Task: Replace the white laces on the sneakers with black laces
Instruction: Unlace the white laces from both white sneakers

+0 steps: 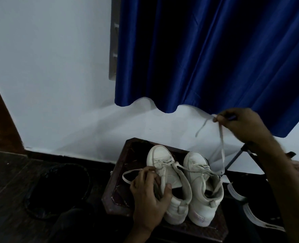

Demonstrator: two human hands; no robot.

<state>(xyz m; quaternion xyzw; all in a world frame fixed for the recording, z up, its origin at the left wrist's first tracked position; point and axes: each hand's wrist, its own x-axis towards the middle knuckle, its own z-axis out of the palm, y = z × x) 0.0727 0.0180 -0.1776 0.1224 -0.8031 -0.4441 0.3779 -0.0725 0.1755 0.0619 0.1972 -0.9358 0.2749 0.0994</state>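
Two white sneakers stand side by side, toes away from me, on a small dark wooden stool (117, 190). My left hand (149, 195) grips the left sneaker (169, 183) at its tongue and collar. My right hand (240, 123) is raised to the right above the shoes and pinches a white lace (221, 144) that runs taut down toward the sneakers. A short free end of it dangles left of my fingers. The right sneaker (203, 190) still carries loosened white laces. A loop of white lace sticks out left of my left hand. No black laces are visible.
A blue curtain (206, 55) hangs behind over a white wall. A dark round basket (57, 190) sits on the dark floor left of the stool. A thin tripod-like stand (236, 158) and dark shoes with white stripes (250, 209) lie to the right.
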